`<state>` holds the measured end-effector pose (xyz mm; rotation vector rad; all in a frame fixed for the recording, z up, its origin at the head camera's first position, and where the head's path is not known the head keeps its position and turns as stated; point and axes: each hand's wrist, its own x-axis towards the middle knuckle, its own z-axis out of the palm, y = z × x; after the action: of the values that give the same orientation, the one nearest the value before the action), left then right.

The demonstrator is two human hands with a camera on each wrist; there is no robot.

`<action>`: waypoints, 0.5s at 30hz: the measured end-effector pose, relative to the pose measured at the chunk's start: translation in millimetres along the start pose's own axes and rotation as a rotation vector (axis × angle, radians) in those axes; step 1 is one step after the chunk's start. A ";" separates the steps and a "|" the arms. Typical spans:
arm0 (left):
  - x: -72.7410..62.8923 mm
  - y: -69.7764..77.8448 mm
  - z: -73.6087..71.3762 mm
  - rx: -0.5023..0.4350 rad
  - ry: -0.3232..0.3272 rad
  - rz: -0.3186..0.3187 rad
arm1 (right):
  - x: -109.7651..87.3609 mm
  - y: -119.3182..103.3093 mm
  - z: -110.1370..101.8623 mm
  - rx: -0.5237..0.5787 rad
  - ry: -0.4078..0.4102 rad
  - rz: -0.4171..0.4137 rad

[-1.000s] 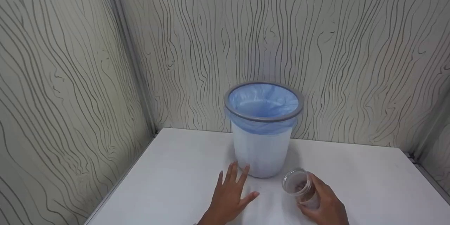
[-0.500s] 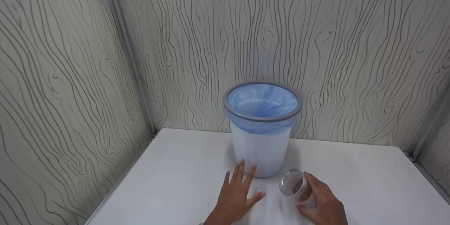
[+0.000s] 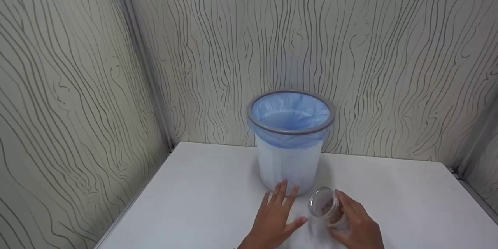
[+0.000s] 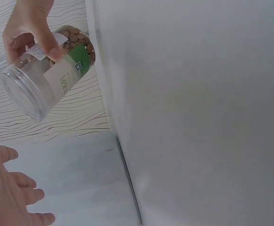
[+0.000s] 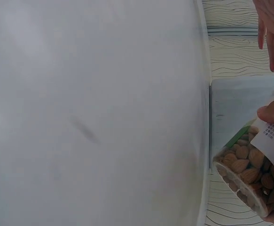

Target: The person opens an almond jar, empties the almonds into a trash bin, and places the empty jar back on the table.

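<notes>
My right hand point(image 3: 362, 221) grips a clear plastic jar point(image 3: 324, 204) at the lower right of the head view, close over the white table. The jar tilts to the left, its round clear top turned toward the left hand. Brown almonds point(image 5: 249, 165) lie in its bottom end in the right wrist view, and a green and white label point(image 4: 66, 70) shows in the left wrist view. My left hand point(image 3: 272, 218) is held palm down with fingers spread, holding nothing. Its thumb tip is near the jar's top, and its fingertips overlap the bin's base in the head view.
A white bin point(image 3: 288, 163) with a blue liner point(image 3: 290, 140) and a grey rim ring stands on the white table point(image 3: 210, 186), just beyond the hands. Panels with a wood-line pattern point(image 3: 233, 46) enclose the table at the back and sides.
My left hand has moved to the right, toward the jar, its fingers still spread. The right hand keeps hold of the jar, which has shifted slightly left and tilted a little more.
</notes>
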<state>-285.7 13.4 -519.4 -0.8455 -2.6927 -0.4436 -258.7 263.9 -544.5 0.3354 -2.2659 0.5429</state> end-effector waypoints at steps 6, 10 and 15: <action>1.4 8.7 4.8 0.020 0.007 0.033 | 0.5 -0.3 -1.3 -0.014 0.004 -0.021; 1.1 12.5 7.5 0.045 0.035 0.056 | 1.1 0.2 -1.1 -0.029 0.025 -0.050; 2.5 15.8 10.2 0.061 0.056 0.080 | 1.3 1.6 -0.8 -0.042 0.026 -0.062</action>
<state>-280.2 30.8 -524.6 -0.9059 -2.5967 -0.3601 -259.8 265.6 -543.5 0.3741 -2.2312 0.4644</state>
